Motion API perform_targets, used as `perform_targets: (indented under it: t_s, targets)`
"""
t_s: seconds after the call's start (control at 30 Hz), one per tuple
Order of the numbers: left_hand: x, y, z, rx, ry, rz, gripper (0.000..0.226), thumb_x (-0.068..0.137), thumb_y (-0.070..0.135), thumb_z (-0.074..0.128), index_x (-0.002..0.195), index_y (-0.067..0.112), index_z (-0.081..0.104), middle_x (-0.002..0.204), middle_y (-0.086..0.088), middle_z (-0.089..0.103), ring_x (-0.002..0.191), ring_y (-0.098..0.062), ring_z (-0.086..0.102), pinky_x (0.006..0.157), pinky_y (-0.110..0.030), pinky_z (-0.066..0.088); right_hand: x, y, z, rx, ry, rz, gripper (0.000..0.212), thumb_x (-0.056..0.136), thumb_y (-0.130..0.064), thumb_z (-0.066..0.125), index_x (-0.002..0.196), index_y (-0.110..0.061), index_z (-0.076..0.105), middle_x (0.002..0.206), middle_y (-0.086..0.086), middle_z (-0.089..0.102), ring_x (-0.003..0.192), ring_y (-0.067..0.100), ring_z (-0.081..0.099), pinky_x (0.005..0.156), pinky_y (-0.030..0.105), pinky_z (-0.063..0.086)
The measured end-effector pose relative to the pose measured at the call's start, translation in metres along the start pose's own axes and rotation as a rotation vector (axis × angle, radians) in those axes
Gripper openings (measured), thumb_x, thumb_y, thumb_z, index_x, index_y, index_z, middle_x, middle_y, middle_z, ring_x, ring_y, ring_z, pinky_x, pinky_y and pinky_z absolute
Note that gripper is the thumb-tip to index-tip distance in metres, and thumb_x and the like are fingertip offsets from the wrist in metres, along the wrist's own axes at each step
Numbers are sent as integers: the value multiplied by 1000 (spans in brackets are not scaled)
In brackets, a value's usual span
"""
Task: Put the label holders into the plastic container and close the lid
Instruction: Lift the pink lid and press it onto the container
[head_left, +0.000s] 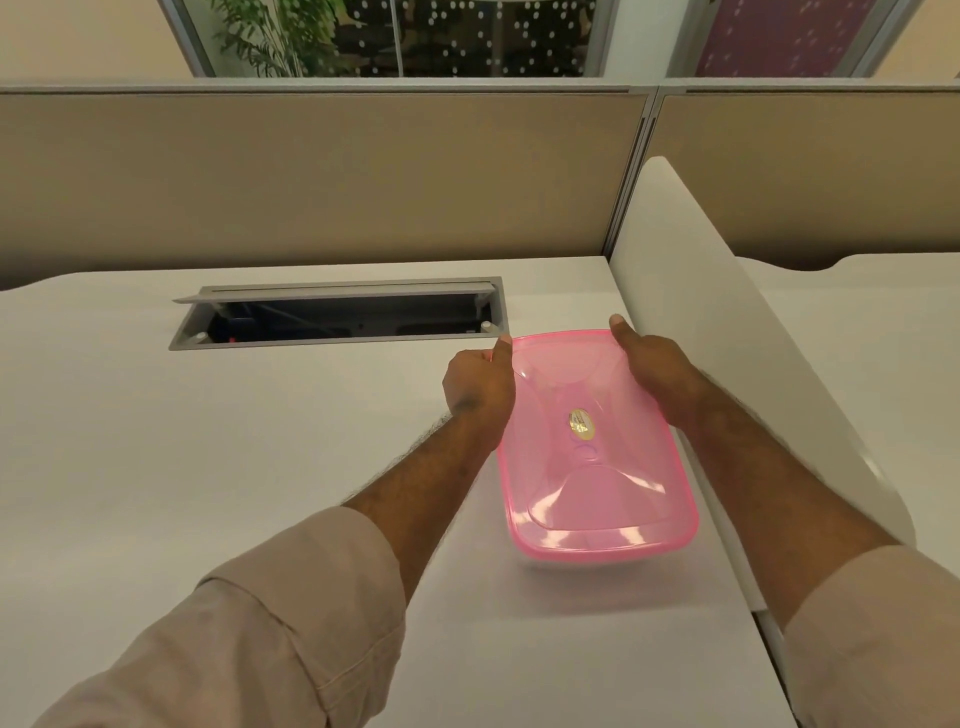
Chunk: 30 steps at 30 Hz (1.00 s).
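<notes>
We hold the pink see-through plastic box lid over the white bench, our left hand and right hand clamped on its far corners.

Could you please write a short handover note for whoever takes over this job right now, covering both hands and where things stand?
Left hand: grips the far-left corner of the pink lid, thumb on top.
Right hand: grips the far-right corner, thumb pressing on the rim.
The plastic container sits on the white desk near the side divider, lid laid over it.
Label holders: none visible on the desk; the tinted lid does not let me confirm they are inside.
Done: lid is on.
Left: probably press the near corners, since I cannot tell whether it is fully snapped down.
</notes>
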<state>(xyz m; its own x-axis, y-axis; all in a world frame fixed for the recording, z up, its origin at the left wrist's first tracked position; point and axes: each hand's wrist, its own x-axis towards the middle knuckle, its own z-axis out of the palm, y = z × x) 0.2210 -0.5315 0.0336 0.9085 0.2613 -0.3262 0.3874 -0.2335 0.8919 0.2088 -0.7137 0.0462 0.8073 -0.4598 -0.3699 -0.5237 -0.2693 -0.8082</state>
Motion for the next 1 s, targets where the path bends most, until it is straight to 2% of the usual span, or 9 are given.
perform_targets:
  t_s: [0.07,0.2,0.4,0.53,0.63,0.73,0.83,0.93,1.0]
  targets:
    - [0,0,0,9,-2,3,48,95,48,51,101,5,70,104,-14,71,83,-25,65,85,-40,58,3,1,0,-1,-12,-13,63,88,-64,46,103,-5,62,103,11,60,88,27,54,80,36,42]
    - [1,-1,1,13,4,24,48,95,47,51,96,3,70,99,-15,71,76,-23,62,81,-38,57,9,3,0,17,-31,-40,65,89,-62,47,107,-2,63,107,14,63,89,27,55,81,37,45]
    - [4,-5,3,-10,-3,63,43,96,45,51,78,9,65,69,0,57,66,-16,55,67,-29,51,14,6,2,20,-8,-38,66,90,-57,49,108,5,61,95,12,56,85,25,51,76,35,41]
    - [6,-8,4,-17,-16,64,42,96,45,51,80,9,64,72,-1,58,64,-15,54,68,-30,51,19,9,4,25,4,-23,68,89,-58,51,108,7,61,93,13,55,83,25,50,74,34,40]
    - [8,-5,3,-32,-39,30,40,95,44,53,72,12,60,68,-2,56,64,-17,53,65,-30,49,23,6,3,25,-5,-4,65,88,-57,53,109,4,62,97,13,57,86,26,52,76,35,42]
    - [9,-2,3,-11,-47,16,42,95,44,53,89,5,68,86,-14,67,74,-25,61,74,-37,55,28,7,5,-11,17,-17,59,90,-54,52,105,2,63,96,11,57,87,27,51,76,33,40]
    - [5,-4,5,6,-5,57,51,95,42,54,100,-6,67,105,-25,68,91,-40,66,82,-45,56,29,11,8,-112,56,-78,51,94,-51,48,91,-1,62,94,13,57,87,29,51,78,33,40]
    - [2,-4,4,7,-14,49,51,95,44,53,100,-5,68,106,-24,69,96,-40,66,83,-45,56,24,12,8,-175,114,-127,53,93,-51,49,65,-6,49,72,8,52,80,29,49,74,33,38]
    - [1,-2,2,-5,-21,44,50,95,43,53,98,-4,68,104,-23,70,94,-38,67,81,-43,57,17,10,7,-180,126,-124,55,91,-55,49,61,-9,46,68,6,49,77,30,49,71,33,37]
